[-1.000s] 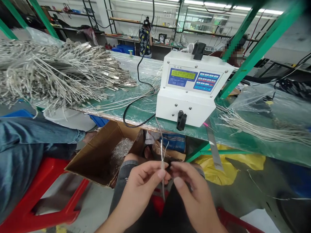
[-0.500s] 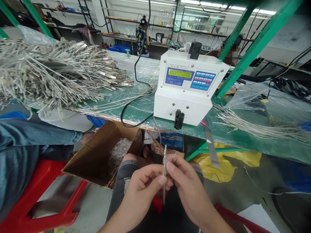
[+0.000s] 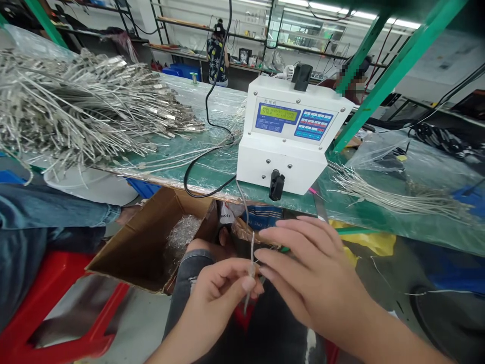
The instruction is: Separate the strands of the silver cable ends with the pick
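A thin grey cable point(image 3: 252, 247) stands roughly upright over my lap, with a small pale fitting point(image 3: 251, 273) partway along it. My left hand point(image 3: 227, 288) is closed, pinching the cable at this fitting between thumb and fingers. On the other side, my right hand point(image 3: 306, 268) has its fingers stretched out and apart. Its thumb and index tips come close to the cable just above the pinch; whether they touch it I cannot tell. The lower end of the cable pokes out beneath my left fingers.
A white machine point(image 3: 284, 136) with display and keypad stands on the green table point(image 3: 212, 174). Left lies a large heap of cables point(image 3: 94, 106); right, a cable bundle point(image 3: 397, 194). Below are a cardboard box point(image 3: 129, 242), a red stool point(image 3: 56, 298) and another person's leg point(image 3: 49, 207).
My right hand has opened its pinch beside the cable, and its fingers have stretched out and risen. My left hand keeps hold of the cable. The whole view has shifted slightly.
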The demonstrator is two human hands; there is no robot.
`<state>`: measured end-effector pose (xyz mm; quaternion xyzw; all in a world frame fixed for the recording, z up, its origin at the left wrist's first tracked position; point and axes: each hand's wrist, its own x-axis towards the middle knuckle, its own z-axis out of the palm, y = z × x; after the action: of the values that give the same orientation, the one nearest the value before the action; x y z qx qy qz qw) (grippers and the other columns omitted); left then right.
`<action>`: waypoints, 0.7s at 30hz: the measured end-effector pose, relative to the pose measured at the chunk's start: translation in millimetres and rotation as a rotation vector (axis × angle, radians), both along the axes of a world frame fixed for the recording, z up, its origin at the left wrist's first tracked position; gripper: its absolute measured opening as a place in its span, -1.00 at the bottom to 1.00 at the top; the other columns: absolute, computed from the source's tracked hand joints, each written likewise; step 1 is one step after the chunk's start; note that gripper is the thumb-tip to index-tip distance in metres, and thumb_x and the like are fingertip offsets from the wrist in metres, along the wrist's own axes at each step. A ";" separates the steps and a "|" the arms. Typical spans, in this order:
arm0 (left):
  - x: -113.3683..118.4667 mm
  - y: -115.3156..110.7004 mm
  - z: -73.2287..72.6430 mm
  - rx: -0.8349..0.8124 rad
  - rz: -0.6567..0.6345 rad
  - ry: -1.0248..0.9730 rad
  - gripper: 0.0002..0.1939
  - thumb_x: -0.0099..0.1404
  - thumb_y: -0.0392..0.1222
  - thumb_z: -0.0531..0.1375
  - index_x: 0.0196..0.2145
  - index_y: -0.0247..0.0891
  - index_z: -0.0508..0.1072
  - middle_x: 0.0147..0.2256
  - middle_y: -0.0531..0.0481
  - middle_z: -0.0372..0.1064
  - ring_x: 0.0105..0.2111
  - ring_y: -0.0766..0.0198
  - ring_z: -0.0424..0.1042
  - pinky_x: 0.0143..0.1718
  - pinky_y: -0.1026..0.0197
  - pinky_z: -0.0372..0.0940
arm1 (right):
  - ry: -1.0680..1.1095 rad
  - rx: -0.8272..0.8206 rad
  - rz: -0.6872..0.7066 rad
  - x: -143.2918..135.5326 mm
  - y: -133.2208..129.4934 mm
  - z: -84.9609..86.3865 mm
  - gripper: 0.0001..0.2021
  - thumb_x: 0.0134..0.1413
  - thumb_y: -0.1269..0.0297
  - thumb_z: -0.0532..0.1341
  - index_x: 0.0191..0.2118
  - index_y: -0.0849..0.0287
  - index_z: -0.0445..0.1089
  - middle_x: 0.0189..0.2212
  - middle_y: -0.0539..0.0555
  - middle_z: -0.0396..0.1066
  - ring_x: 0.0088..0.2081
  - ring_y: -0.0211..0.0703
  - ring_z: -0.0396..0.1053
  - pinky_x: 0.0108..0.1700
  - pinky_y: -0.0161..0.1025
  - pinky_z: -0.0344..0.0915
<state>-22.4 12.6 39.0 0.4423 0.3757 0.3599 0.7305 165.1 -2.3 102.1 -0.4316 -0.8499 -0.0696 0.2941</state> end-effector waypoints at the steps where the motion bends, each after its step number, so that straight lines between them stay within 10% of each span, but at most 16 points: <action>1: -1.0 -0.6 0.2 0.003 -0.013 0.013 -0.80 0.22 -0.03 0.33 -0.35 -0.22 0.61 -0.48 0.05 0.53 -0.45 0.41 0.41 -0.36 0.44 0.29 | 0.005 -0.065 0.026 -0.1 2.7 1.8 -0.89 0.28 0.37 0.18 -0.17 0.12 0.46 -0.07 -0.01 0.45 0.06 -0.10 0.25 0.22 -0.07 0.01; 11: -5.2 -3.0 -1.2 0.035 -0.150 0.051 -0.73 0.25 0.03 0.29 -0.34 -0.25 0.61 -0.46 0.00 0.53 -0.44 0.37 0.36 -0.38 0.36 0.21 | 0.114 -0.636 0.146 5.2 13.0 16.7 -0.89 0.23 0.42 0.21 -0.34 0.13 0.40 -0.28 -0.05 0.45 -0.15 -0.22 0.32 -0.06 -0.17 0.17; 21: -1.9 -3.6 0.9 0.110 -0.158 0.068 -0.80 0.31 -0.08 0.25 -0.36 -0.21 0.61 -0.43 0.04 0.53 -0.39 0.37 0.42 -0.30 0.38 0.27 | 0.162 -0.655 0.092 5.2 11.6 16.9 -0.90 0.06 0.48 0.25 -0.39 0.15 0.34 -0.34 -0.08 0.41 -0.20 -0.23 0.28 -0.12 -0.18 0.17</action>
<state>-24.2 9.0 39.9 0.5220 0.3438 0.3061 0.7181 170.2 9.3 119.0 -0.4686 -0.8196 0.2548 0.2093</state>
